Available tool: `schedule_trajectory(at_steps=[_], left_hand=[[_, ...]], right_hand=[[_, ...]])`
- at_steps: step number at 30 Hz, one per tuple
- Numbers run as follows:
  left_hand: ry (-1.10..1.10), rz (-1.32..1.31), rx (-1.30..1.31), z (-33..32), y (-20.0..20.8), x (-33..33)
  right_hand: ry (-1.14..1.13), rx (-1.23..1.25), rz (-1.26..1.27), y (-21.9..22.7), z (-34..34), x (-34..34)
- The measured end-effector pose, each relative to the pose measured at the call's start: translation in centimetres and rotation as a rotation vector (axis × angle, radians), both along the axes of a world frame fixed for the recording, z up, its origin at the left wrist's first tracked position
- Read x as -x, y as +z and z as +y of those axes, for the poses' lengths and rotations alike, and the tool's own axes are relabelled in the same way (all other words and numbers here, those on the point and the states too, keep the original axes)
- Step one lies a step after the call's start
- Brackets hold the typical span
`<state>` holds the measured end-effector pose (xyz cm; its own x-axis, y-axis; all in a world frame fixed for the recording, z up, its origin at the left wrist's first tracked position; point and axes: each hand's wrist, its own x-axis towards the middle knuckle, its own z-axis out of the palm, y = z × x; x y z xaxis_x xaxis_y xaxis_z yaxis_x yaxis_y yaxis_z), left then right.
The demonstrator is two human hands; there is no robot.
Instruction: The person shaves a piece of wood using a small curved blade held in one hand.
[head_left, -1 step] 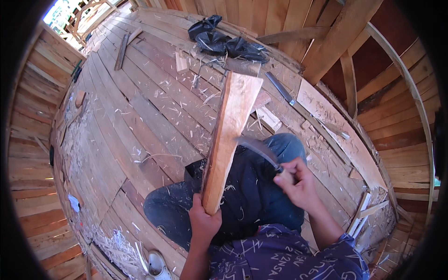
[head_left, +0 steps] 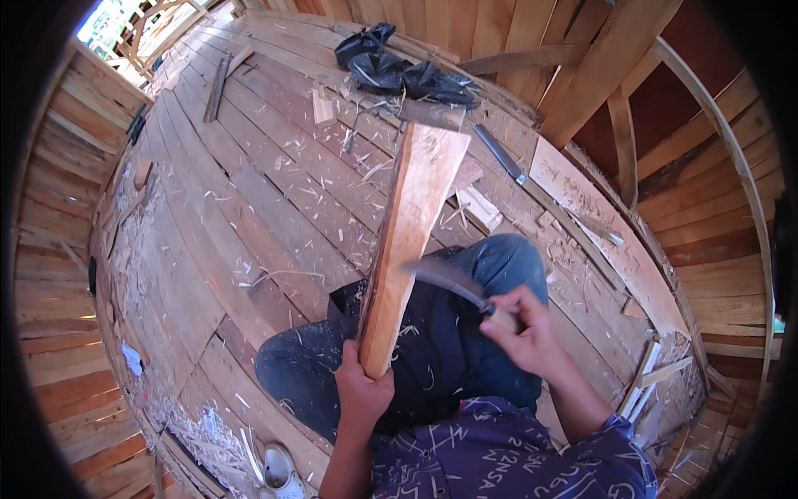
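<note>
A thick piece of wood (head_left: pixel 413 195), broad at its far end and narrower toward me, stands slanted over my lap. Its left edge is darker and bark-like. My left hand (head_left: pixel 364 391) is closed around its near end. In my right hand (head_left: pixel 524 328) is the pale handle of a curved knife (head_left: pixel 453 279). The blade is slightly blurred by motion, and its tip meets the wood's right side around mid-length. Dark cloth (head_left: pixel 436 333) and my jeans-clad legs (head_left: pixel 511 266) lie beneath.
Wood shavings litter the plank floor (head_left: pixel 199 258). Beyond the wood are black plastic bags (head_left: pixel 386 75), a long dark-bladed tool (head_left: pixel 499 154) and wood offcuts (head_left: pixel 480 209). A flat board (head_left: pixel 598 224) lies by the right wall. One light clog (head_left: pixel 281 474) sits at lower left.
My right hand has shifted slightly left, and the curved knife's tip has moved left and nearer to me along the wood. My left hand and the wood stay almost in place.
</note>
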<state>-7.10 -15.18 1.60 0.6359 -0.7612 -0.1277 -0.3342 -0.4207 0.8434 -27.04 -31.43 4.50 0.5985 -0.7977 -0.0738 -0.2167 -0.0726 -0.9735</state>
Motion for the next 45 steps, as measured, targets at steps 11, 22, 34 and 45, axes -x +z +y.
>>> schedule_trajectory(at_steps=[11,22,34,45], left_hand=[[-0.047,0.032,-0.028,-0.4,1.4,1.9],[0.142,0.139,0.197,-0.4,2.6,-2.6],[0.05,0.125,-0.035,0.5,0.4,-3.0],[-0.069,0.075,0.029,1.7,-1.6,-3.6]], right_hand=[[-0.415,0.392,0.09,-0.3,-3.3,1.8],[-0.494,-0.09,-0.093,-2.4,-4.1,1.2],[-0.179,-0.159,-0.211,-3.6,0.1,-2.9],[-0.35,-0.084,-0.151,-0.9,-2.9,-3.0]])
